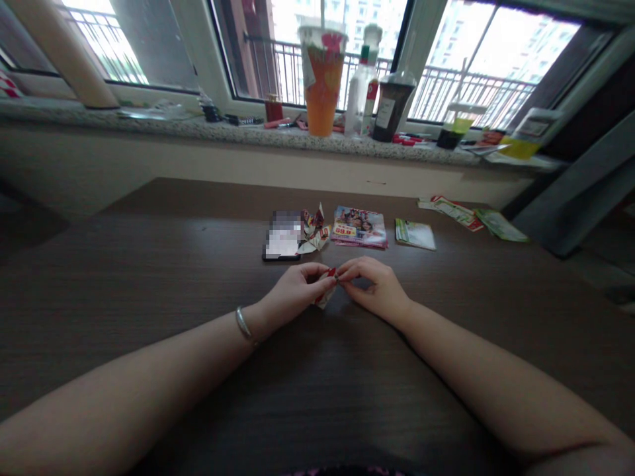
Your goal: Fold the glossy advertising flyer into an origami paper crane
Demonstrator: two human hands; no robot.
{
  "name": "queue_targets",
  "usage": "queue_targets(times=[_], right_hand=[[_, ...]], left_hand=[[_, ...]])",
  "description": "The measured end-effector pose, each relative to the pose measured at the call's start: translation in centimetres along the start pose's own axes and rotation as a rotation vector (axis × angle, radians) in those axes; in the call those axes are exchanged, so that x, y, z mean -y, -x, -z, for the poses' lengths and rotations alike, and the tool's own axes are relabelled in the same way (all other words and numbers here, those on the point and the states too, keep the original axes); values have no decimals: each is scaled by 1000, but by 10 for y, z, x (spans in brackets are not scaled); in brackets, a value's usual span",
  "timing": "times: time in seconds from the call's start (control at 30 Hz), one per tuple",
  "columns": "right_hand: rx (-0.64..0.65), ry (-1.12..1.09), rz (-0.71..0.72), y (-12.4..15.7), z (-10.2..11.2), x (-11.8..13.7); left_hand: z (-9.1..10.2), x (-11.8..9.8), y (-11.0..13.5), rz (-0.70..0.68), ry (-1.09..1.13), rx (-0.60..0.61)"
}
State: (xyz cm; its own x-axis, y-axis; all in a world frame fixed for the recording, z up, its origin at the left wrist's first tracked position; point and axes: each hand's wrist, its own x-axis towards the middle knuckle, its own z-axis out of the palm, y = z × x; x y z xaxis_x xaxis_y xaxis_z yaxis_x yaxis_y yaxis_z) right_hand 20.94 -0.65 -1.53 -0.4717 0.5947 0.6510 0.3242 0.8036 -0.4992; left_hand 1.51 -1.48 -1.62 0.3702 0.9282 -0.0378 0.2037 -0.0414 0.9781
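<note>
Between the fingertips of both hands, just above the dark tabletop [188, 297], is a small folded piece of printed paper [325, 297], red and whitish. My left hand [297, 291], with a silver bangle at the wrist, pinches it between thumb and fingers. On the other side, my right hand [374, 284] is closed in a pinch at the paper's right end; the fingertips hide most of that end. Just beyond my hands lie a phone [282, 238] and a crumpled folded printed paper [315, 231]. A stack of colourful flyers [360, 227] rests to their right.
A small pile of green and white paper [415, 235] lies right of the flyers. Several paper strips [459, 213] are at the far right. Along the windowsill [238, 132] stand an orange drink cup [322, 79], a clear bottle [354, 99] and a dark drink cup [391, 106].
</note>
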Motion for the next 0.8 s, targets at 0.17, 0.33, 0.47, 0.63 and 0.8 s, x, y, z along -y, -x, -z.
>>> queue_targets(times=[0.17, 0.33, 0.47, 0.63, 0.8], right_hand=[[28, 6, -17, 1, 1, 2], [50, 35, -18, 1, 1, 3], [46, 39, 7, 1, 0, 2], [37, 64, 17, 2, 0, 1], [32, 59, 36, 3, -1, -1]], left_hand=[[1, 0, 0, -15, -14, 3], [1, 0, 0, -6, 6, -14], [0, -2, 1, -15, -7, -22], [-1, -3, 2, 0, -3, -13], [-1, -2, 2, 1, -27, -13]])
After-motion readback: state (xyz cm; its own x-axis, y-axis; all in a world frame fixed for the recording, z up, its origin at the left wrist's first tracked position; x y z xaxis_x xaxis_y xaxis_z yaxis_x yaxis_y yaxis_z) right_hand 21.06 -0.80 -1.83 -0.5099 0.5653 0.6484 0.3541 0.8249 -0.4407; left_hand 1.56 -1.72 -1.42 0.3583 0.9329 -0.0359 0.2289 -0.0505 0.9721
